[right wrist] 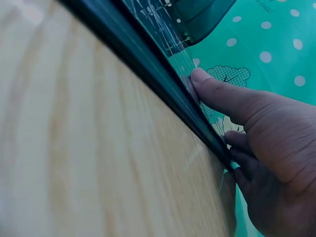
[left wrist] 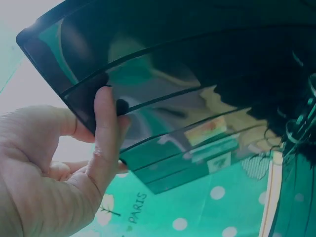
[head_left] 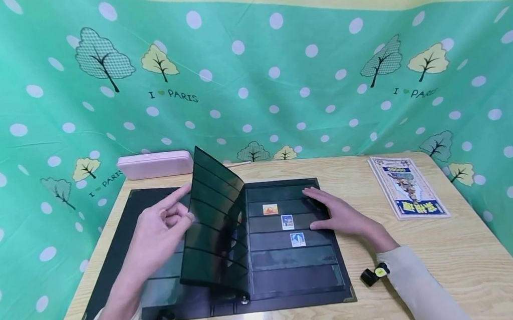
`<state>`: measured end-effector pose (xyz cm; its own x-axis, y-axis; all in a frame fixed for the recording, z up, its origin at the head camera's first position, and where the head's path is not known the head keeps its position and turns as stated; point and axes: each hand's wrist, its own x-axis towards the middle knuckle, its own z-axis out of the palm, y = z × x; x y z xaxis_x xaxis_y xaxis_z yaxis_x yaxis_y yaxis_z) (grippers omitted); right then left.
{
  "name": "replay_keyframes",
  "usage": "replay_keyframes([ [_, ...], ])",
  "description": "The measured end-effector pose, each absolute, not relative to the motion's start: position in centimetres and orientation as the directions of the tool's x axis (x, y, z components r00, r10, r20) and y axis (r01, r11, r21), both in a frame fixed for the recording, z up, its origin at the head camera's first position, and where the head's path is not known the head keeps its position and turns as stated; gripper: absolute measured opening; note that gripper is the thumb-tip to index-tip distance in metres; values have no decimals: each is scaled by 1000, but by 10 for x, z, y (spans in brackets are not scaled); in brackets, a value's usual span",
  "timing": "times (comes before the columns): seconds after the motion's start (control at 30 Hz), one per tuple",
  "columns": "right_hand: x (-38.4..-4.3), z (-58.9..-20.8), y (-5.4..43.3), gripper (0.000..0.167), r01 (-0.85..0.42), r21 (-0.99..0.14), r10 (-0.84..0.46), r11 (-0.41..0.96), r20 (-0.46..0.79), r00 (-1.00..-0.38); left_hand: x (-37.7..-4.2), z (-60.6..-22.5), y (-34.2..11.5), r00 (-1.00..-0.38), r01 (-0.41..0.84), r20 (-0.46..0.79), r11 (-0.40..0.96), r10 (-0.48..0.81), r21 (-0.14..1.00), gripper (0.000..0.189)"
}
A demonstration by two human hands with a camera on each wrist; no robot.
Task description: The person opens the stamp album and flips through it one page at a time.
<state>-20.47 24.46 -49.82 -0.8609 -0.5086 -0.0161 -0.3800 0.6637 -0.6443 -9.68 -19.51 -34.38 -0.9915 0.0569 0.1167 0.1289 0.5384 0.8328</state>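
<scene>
A black stamp album (head_left: 295,302) lies spread on the table. One dark page (head_left: 214,223) stands up near its middle, tilted to the left. My left hand (head_left: 156,238) pinches the outer edge of that page; in the left wrist view the thumb (left wrist: 105,116) lies on its near face, with fingers at the other side. On the right-hand page sit an orange stamp (head_left: 270,209) and two blue ones, an upper stamp (head_left: 287,222) and a lower stamp (head_left: 297,239). My right hand (head_left: 339,213) rests at this page's right edge, fingers extended.
A pink case (head_left: 155,165) stands at the back left, behind the album. To the right lies a printed booklet (head_left: 408,187) with a blue and yellow cover. A green dotted curtain (head_left: 250,80) hangs behind the wooden table (head_left: 463,264).
</scene>
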Motion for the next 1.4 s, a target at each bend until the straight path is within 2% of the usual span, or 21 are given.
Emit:
replay_keyframes([
  [0.23,-206,-501,245,93,-383,-636,-508,670,-16,-861,-99,-346,-194,-987,146,162,485,9,862,54],
  [0.43,-206,-500,245,94,-378,-627,-502,681,-25,-864,-102,-344,-204,-992,80,115,447,-53,891,54],
  [0.6,-205,-496,245,94,-376,-621,-498,688,-27,-867,-99,-340,-218,-994,95,109,450,-6,888,55],
  [0.73,-204,-494,245,94,-378,-617,-497,690,-24,-867,-95,-333,-231,-993,122,104,520,63,846,58],
  [0.9,-203,-495,245,95,-380,-615,-500,691,-27,-866,-91,-329,-254,-987,146,60,662,150,735,58],
  [1.07,-203,-497,244,96,-381,-613,-499,692,-25,-866,-94,-337,-284,-958,161,-41,652,283,741,66],
  [1.2,-203,-497,244,96,-377,-617,-498,691,-29,-867,-100,-347,-304,-916,91,-180,623,358,777,78],
  [1.4,-203,-496,243,97,-365,-625,-497,690,-43,-867,-113,-365,-315,-873,-42,-366,697,323,716,89],
])
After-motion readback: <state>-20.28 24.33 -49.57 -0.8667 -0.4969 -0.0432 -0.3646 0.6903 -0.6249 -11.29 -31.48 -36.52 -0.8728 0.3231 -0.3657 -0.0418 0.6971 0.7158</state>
